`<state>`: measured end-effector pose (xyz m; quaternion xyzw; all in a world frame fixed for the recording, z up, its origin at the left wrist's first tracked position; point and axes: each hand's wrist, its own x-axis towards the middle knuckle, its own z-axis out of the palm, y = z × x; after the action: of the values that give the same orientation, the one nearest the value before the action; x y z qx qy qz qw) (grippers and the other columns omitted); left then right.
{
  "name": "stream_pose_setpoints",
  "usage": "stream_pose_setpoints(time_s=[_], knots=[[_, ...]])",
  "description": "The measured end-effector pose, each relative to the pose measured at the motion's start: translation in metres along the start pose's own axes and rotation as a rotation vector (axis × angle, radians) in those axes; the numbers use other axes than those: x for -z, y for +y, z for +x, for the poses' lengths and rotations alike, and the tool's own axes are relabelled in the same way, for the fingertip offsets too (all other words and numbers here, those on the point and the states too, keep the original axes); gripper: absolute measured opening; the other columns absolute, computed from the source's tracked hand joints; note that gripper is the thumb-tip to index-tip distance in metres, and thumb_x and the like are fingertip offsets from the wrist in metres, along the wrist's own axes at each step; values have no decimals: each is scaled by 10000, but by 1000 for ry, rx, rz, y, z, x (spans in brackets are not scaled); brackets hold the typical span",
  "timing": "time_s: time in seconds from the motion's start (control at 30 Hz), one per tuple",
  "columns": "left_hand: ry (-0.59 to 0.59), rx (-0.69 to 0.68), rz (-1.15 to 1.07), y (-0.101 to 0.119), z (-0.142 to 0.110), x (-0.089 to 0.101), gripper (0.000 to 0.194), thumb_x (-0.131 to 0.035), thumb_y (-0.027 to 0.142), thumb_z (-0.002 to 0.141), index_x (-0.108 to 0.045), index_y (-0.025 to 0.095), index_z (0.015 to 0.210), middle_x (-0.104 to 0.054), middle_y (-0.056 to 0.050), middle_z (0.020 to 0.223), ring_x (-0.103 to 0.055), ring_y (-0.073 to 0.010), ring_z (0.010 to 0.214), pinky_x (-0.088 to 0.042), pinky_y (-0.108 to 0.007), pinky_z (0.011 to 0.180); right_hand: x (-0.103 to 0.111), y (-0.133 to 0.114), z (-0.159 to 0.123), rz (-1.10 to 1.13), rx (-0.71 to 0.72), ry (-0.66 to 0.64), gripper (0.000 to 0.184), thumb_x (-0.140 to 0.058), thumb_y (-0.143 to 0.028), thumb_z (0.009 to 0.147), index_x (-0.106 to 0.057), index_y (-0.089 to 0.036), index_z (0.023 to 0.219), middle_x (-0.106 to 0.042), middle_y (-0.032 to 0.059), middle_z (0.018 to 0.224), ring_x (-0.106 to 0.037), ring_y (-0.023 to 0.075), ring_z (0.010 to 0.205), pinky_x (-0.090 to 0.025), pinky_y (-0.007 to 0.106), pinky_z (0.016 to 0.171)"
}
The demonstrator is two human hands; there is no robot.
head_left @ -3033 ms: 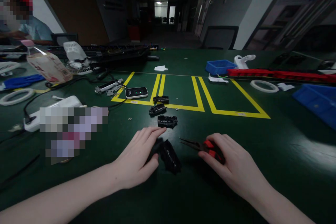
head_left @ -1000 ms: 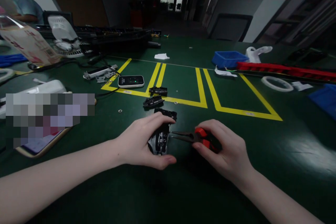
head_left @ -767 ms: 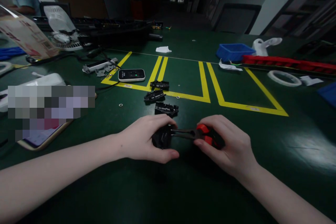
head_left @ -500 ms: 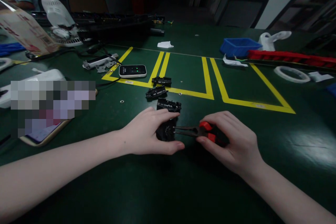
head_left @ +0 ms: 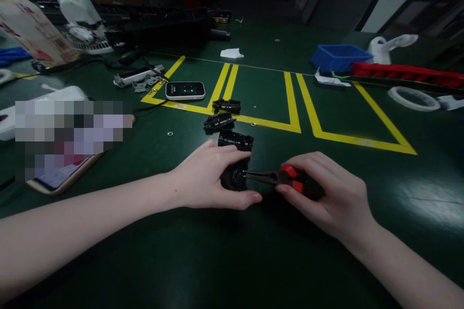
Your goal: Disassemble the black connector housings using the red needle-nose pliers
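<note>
My left hand (head_left: 208, 176) is closed round a small black plastic part (head_left: 234, 178), holding it on the green table (head_left: 232, 256). My right hand (head_left: 324, 193) grips red-handled needle-nose pliers (head_left: 281, 177), whose dark tips touch the right side of that part. Three more black parts lie in a row just beyond my left hand: the nearest (head_left: 235, 140), the middle one (head_left: 218, 121) and the farthest (head_left: 226, 105) on the yellow line.
Yellow tape boxes (head_left: 293, 106) mark the table. A small white device with green lights (head_left: 185, 90) lies left of them. A phone (head_left: 65, 174) is at the left; a blue bin (head_left: 337, 57), red strip (head_left: 406, 75) and tape ring (head_left: 412, 98) at the right.
Three seconds ago the black part lay flat and the pliers were clear of it. My left hand picked it up and turned it; the pliers' tips moved left onto it.
</note>
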<state>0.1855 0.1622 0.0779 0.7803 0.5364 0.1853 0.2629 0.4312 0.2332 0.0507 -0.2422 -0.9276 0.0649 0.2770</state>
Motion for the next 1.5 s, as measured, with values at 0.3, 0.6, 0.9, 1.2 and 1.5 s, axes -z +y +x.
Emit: stream_pose_setpoints(time_s=[0.3,0.6,0.9,1.2,1.5], knots=[[-39,6,18,1,4,2,590,-651,638,837,-704,140,1149,-708,-87,1126,-637,-258,954,-461,-419,865,2,-4,-1,-21,19,-31,280,-564,-480,960,-601,-204,987,-661,74,930,-645,190,782,-528,317,604],[-26,-15,10,-2,3,0,572,-652,626,842,-703,145,1149,-709,-84,1120,-647,-257,962,-466,-393,849,2,-3,0,-35,30,-11,276,-557,-474,966,-607,-203,983,-648,58,902,-634,172,737,-516,294,561],[3,-59,-39,-5,3,0,489,-690,599,819,-703,139,986,-718,-69,1046,-650,-238,923,-457,-371,815,0,-2,-3,-75,58,-11,278,-554,-472,967,-587,-199,1005,-630,61,915,-614,175,735,-505,291,561],[34,-59,-52,-11,5,-5,550,-666,639,803,-693,143,1040,-717,-50,995,-641,-228,870,-466,-387,810,-1,-5,1,-39,30,-15,258,-569,-458,961,-586,-202,984,-631,50,903,-614,167,741,-513,283,573],[36,-78,-67,-15,6,-6,543,-651,666,804,-684,159,998,-722,-49,992,-649,-225,864,-481,-371,772,-2,-3,0,-14,7,-9,248,-576,-460,955,-597,-217,998,-638,51,918,-626,177,761,-527,294,587]])
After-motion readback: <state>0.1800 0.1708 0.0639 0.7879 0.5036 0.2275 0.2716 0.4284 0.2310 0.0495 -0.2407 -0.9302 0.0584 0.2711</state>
